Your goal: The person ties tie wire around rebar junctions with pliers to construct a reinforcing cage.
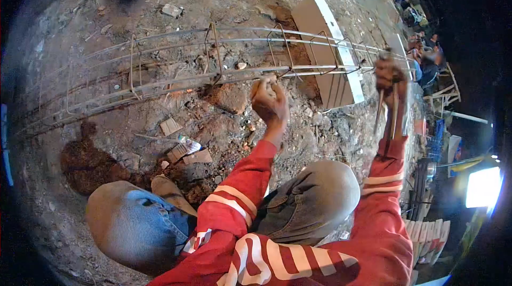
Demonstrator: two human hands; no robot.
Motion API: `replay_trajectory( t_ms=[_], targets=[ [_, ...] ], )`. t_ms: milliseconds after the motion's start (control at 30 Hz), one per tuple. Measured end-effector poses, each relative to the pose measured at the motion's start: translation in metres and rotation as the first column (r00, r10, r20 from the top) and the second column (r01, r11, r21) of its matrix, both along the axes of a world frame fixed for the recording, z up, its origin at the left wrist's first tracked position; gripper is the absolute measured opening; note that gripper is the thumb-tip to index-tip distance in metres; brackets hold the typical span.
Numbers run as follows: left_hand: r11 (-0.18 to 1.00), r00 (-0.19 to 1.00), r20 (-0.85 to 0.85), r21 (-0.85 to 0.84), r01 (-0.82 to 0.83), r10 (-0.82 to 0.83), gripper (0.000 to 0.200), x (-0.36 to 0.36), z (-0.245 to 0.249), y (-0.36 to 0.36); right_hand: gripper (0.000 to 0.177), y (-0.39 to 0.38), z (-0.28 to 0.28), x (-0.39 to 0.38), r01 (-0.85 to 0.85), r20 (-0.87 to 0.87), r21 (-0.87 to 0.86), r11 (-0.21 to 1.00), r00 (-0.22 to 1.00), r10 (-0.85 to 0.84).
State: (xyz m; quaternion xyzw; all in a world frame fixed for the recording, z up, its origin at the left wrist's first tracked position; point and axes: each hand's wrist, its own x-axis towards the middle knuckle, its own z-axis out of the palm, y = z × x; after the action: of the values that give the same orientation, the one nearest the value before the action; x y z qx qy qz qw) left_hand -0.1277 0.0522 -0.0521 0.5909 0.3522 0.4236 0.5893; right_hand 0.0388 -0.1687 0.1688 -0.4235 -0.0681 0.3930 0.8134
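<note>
Steel rebar cage point(290, 67) is lying across a pale block point(319, 19), prob. for clearance off the dirt point(106, 30), w/ the L hand point(271, 103) hanging curled at its near side, can't tell if pinching, & the R hand point(391, 72) clenching a blurred long-handled tool point(395, 111).

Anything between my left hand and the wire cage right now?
Nothing visible: the left hand is right at the near-side bars of the wire cage, though actual contact is unclear. The pale block sits behind the bars, off to the right, outside that short gap.
</note>
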Motion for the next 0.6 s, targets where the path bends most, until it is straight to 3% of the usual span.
replay_trajectory(
  t_ms=[33, 67, 133, 167, 200, 233, 300, 333, 400, 433, 467, 533, 567, 600],
  targets=[
    [0.983, 0.999, -0.051, 0.18, 0.023, -0.015, 0.022, -0.005, -0.005, 0.006, 0.029, 0.0, -0.009, -0.007, -0.002, 0.088, -0.347, 0.938, 0.996, 0.035],
    [0.986, 0.999, -0.042, 0.165, 0.019, -0.012, 0.022, -0.005, -0.007, 0.009, 0.028, 0.006, -0.015, -0.021, 0.027, 0.158, -0.649, 0.76, 0.982, 0.1],
    [0.925, 0.996, 0.061, 0.378, 0.03, -0.058, 0.022, 0.0, -0.006, 0.016, 0.048, 0.055, -0.014, -0.058, -0.083, 0.086, -0.962, 0.261, 0.813, 0.575],
    [0.934, 0.99, 0.084, 0.347, 0.082, -0.117, 0.022, 0.006, -0.011, 0.014, 0.051, 0.046, -0.036, -0.057, 0.04, 0.237, -0.966, 0.256, 0.535, 0.811],
    [0.937, 0.989, 0.088, 0.341, 0.08, -0.117, 0.022, 0.008, -0.009, 0.016, 0.054, 0.037, -0.058, -0.054, 0.151, 0.317, -0.944, 0.292, 0.174, 0.933],
    [0.941, 0.961, 0.112, 0.262, 0.216, -0.252, 0.022, 0.01, -0.007, 0.017, 0.054, 0.049, -0.059, -0.061, 0.155, 0.312, -0.945, 0.287, 0.174, 0.934],
    [0.903, 0.88, 0.204, 0.055, 0.427, -0.428, 0.026, 0.014, -0.005, 0.02, 0.063, 0.095, -0.059, -0.081, 0.466, 0.053, -0.885, -0.017, 0.137, 0.989],
    [0.904, 0.881, 0.21, 0.052, 0.424, -0.425, 0.026, 0.019, -0.011, 0.022, 0.063, 0.107, -0.054, -0.085, 0.47, 0.048, -0.883, -0.02, 0.134, 0.99],
    [0.912, 0.904, 0.19, 0.235, 0.337, -0.383, 0.03, 0.028, -0.029, 0.022, 0.07, 0.129, -0.046, -0.094, 0.533, 0.073, -0.845, 0.047, 0.028, 0.997],
    [0.903, 0.88, 0.204, 0.137, 0.408, -0.428, 0.026, 0.025, -0.021, 0.025, 0.066, 0.142, -0.044, -0.104, 0.593, -0.009, -0.8, -0.092, 0.142, 0.99],
    [0.903, 0.881, 0.201, 0.135, 0.407, -0.428, 0.026, 0.024, -0.018, 0.027, 0.066, 0.145, -0.047, -0.104, 0.591, -0.01, -0.802, -0.092, 0.141, 0.99],
    [0.882, 0.874, 0.123, 0.093, 0.462, -0.47, 0.021, 0.025, -0.016, 0.029, 0.064, 0.148, -0.055, -0.104, 0.645, -0.083, -0.758, -0.097, 0.052, 0.995],
    [0.895, 0.902, 0.08, 0.19, 0.403, -0.423, 0.018, 0.031, -0.024, 0.028, 0.057, 0.143, -0.058, -0.105, 0.689, -0.046, -0.725, -0.006, -0.04, 0.998],
    [0.896, 0.904, 0.077, 0.188, 0.402, -0.421, 0.018, 0.034, -0.028, 0.027, 0.057, 0.139, -0.061, -0.104, 0.686, -0.046, -0.727, -0.005, -0.042, 0.998]
  ],
)
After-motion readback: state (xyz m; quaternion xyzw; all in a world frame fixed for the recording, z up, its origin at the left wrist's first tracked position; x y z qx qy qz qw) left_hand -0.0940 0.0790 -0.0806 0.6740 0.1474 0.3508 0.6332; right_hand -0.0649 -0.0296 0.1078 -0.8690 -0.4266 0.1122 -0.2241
